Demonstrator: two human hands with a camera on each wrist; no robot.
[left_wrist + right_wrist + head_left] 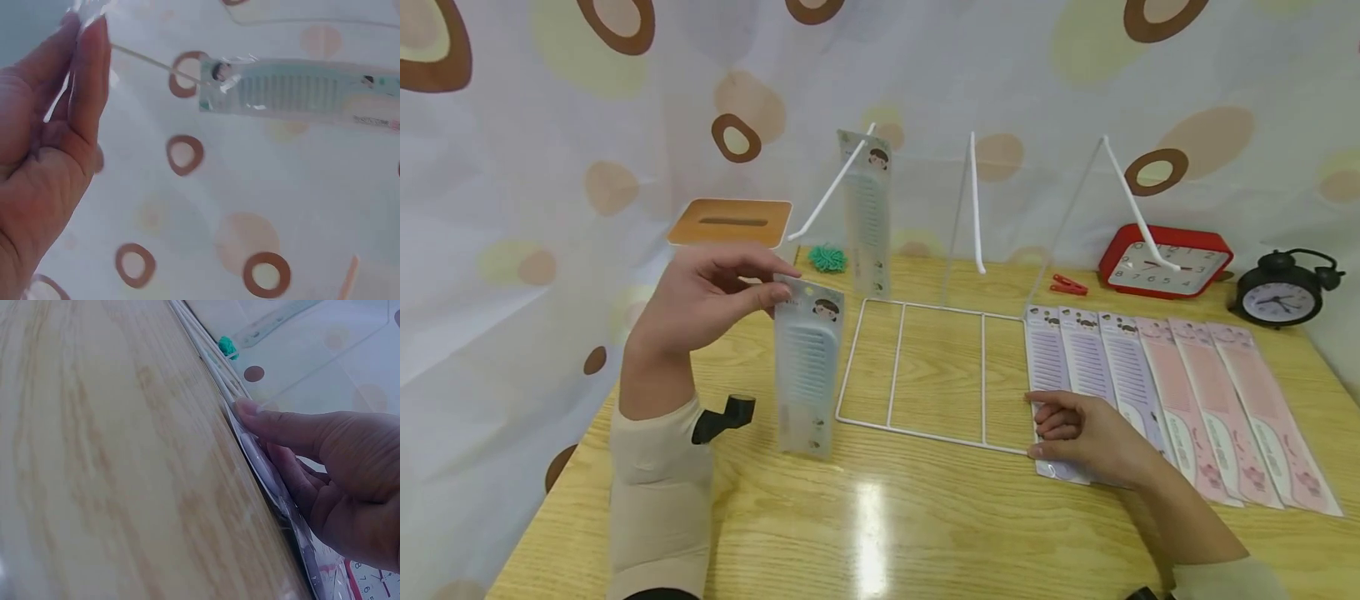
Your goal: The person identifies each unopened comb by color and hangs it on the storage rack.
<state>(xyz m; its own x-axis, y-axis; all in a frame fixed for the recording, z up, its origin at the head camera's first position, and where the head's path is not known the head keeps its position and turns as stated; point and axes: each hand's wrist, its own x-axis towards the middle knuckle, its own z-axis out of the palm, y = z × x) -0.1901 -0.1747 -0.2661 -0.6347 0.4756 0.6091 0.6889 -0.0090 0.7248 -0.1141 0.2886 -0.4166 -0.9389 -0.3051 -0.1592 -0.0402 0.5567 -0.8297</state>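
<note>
My left hand (696,300) pinches the top corner of a clear-packaged pale blue comb (808,375), which hangs upright left of the white wire rack (983,379). A second packaged blue comb (868,217) hangs from the rack's left prong, and shows sideways in the left wrist view. The middle and right prongs (976,204) carry nothing. My right hand (1097,437) holds the rack's base at the front right corner, thumb on the wire and fingers curled, over the nearest purple packaged comb (1048,358). The left fingertips' hold is partly cut off in the left wrist view.
Beside the rack on the right lie purple packaged combs and several pink ones (1206,375). Behind them stand a red clock (1168,260), a black alarm clock (1277,296) and a red clip (1069,285). A green pompom (827,258) and an orange-topped box (730,221) sit back left.
</note>
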